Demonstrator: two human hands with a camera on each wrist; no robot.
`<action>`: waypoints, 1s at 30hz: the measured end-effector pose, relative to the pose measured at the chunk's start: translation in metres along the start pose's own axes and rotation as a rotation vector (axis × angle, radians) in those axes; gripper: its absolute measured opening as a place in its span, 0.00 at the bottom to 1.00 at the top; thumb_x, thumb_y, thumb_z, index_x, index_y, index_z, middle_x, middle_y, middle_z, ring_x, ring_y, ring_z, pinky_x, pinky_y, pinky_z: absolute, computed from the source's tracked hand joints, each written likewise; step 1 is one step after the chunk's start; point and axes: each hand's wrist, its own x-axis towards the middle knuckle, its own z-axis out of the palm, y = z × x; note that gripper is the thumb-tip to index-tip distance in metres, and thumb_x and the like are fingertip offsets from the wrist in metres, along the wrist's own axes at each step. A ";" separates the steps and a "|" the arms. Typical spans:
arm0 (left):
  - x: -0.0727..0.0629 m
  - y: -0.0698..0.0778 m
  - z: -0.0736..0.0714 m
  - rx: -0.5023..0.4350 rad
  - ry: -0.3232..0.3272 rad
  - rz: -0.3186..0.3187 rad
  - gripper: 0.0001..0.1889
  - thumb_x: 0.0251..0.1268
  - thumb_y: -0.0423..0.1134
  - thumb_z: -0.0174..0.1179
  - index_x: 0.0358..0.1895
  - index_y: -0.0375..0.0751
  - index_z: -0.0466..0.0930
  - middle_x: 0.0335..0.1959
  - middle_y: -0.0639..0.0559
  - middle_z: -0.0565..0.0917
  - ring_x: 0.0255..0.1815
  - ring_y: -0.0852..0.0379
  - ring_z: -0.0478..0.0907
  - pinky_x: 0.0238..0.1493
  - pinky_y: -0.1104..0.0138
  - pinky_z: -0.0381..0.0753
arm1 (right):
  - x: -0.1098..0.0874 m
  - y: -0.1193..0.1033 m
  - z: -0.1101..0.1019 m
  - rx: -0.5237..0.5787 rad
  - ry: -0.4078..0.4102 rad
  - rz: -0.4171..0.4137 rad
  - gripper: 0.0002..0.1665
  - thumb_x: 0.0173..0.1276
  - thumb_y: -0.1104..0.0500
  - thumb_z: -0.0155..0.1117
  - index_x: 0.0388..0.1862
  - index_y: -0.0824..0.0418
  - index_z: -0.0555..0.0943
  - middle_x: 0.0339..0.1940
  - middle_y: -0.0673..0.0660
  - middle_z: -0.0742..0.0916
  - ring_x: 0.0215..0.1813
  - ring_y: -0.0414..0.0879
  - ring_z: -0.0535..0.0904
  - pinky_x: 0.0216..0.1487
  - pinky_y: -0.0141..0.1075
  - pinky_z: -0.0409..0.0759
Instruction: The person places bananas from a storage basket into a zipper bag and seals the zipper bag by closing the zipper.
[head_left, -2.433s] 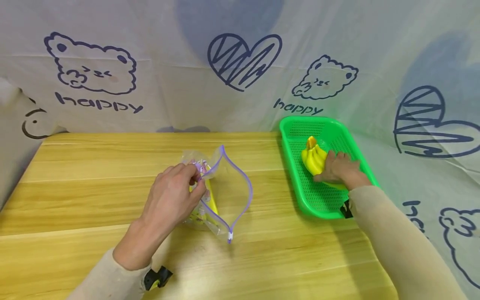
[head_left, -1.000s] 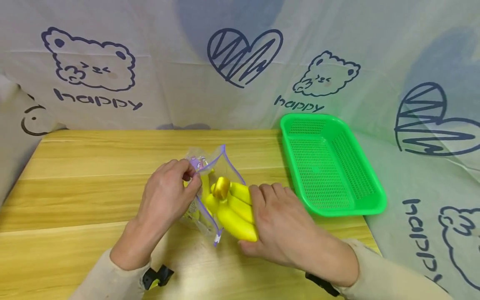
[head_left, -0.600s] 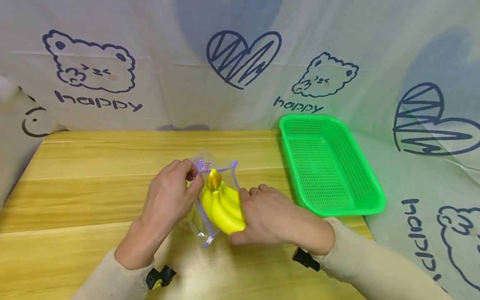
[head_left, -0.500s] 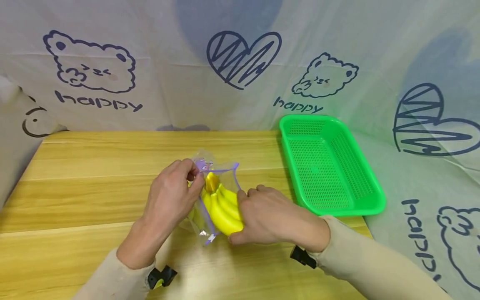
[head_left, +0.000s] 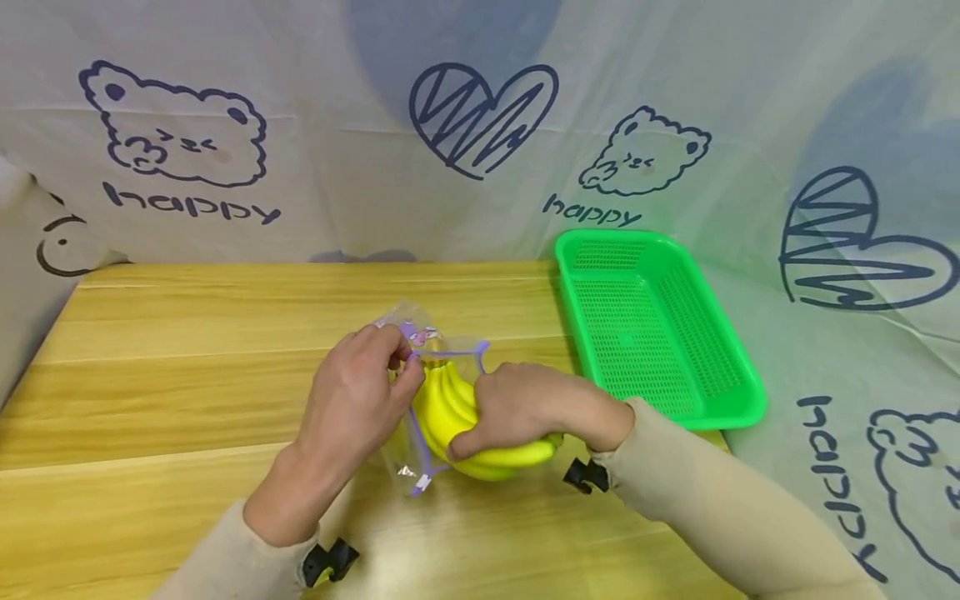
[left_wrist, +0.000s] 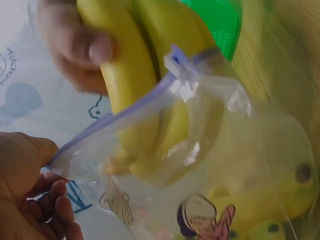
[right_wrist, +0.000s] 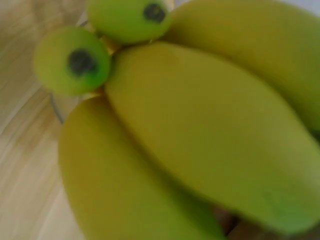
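My left hand point(head_left: 352, 396) pinches the purple-lined edge of a clear zip bag point(head_left: 399, 457) between thumb and fingers. Cartoon figures are printed on the plastic, and a white slider sits at the near end of the zip. My right hand point(head_left: 517, 404) grips a bunch of yellow bananas point(head_left: 441, 412) from above. Its stem end is inside the bag's mouth, while the fruit tips stick out toward the right. Through the plastic in the left wrist view, more yellow fruit with dark tips point(left_wrist: 280, 200) shows deep in the bag. Greenish banana tips point(right_wrist: 72, 60) fill the right wrist view.
A green perforated basket point(head_left: 566, 287) with nothing in it stands at the right back of the wooden table point(head_left: 187, 350). Behind the table hangs a pale cloth point(head_left: 330, 150) printed with bears and hearts.
My right hand took the bananas from the basket, brought them left to the bag and pushed the stem end into its mouth. My left hand keeps its pinch on the bag's edge.
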 end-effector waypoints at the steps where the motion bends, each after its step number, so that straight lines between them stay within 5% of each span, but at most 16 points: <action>1: -0.001 0.001 0.000 0.000 -0.009 -0.004 0.05 0.63 0.32 0.64 0.31 0.40 0.78 0.25 0.48 0.78 0.25 0.51 0.69 0.27 0.63 0.71 | 0.003 0.002 -0.001 0.042 -0.010 -0.002 0.29 0.59 0.26 0.69 0.28 0.50 0.80 0.23 0.49 0.85 0.23 0.44 0.81 0.29 0.39 0.80; 6: -0.005 0.006 -0.001 -0.006 -0.052 -0.038 0.02 0.64 0.32 0.62 0.33 0.40 0.80 0.27 0.50 0.79 0.24 0.55 0.71 0.27 0.64 0.74 | 0.010 0.009 -0.007 0.141 -0.025 -0.003 0.29 0.59 0.27 0.69 0.31 0.51 0.82 0.25 0.50 0.87 0.25 0.44 0.82 0.32 0.38 0.81; 14: -0.007 0.010 -0.003 -0.028 -0.087 -0.065 0.05 0.70 0.34 0.61 0.33 0.41 0.77 0.22 0.54 0.77 0.17 0.60 0.69 0.20 0.67 0.71 | 0.008 0.005 -0.016 0.120 -0.034 -0.026 0.30 0.61 0.26 0.67 0.31 0.51 0.81 0.25 0.50 0.86 0.25 0.44 0.82 0.31 0.38 0.81; 21: -0.006 0.009 -0.004 -0.038 -0.086 -0.057 0.05 0.71 0.33 0.61 0.34 0.40 0.78 0.23 0.53 0.83 0.16 0.62 0.71 0.20 0.68 0.73 | 0.025 0.009 -0.011 0.435 -0.024 -0.130 0.28 0.68 0.30 0.63 0.28 0.53 0.82 0.21 0.47 0.82 0.22 0.41 0.77 0.27 0.34 0.75; 24: -0.006 0.009 -0.004 -0.035 -0.084 -0.063 0.05 0.71 0.34 0.60 0.34 0.41 0.78 0.24 0.52 0.84 0.16 0.61 0.73 0.21 0.66 0.74 | 0.032 0.006 -0.005 0.468 0.042 -0.100 0.32 0.67 0.30 0.64 0.46 0.58 0.85 0.30 0.49 0.85 0.31 0.43 0.80 0.35 0.36 0.78; 27: -0.005 0.008 -0.004 -0.031 -0.080 -0.070 0.04 0.71 0.35 0.60 0.35 0.42 0.78 0.24 0.52 0.85 0.17 0.59 0.75 0.22 0.64 0.75 | 0.039 0.002 0.000 0.458 0.114 -0.048 0.46 0.66 0.29 0.65 0.69 0.62 0.78 0.49 0.54 0.89 0.46 0.47 0.84 0.51 0.40 0.82; 30: -0.005 0.007 -0.004 -0.034 -0.073 -0.069 0.04 0.71 0.35 0.60 0.36 0.42 0.78 0.23 0.53 0.84 0.18 0.58 0.77 0.23 0.63 0.76 | 0.046 -0.001 0.004 0.469 0.183 -0.017 0.50 0.68 0.31 0.63 0.77 0.63 0.72 0.67 0.58 0.85 0.62 0.52 0.82 0.66 0.45 0.79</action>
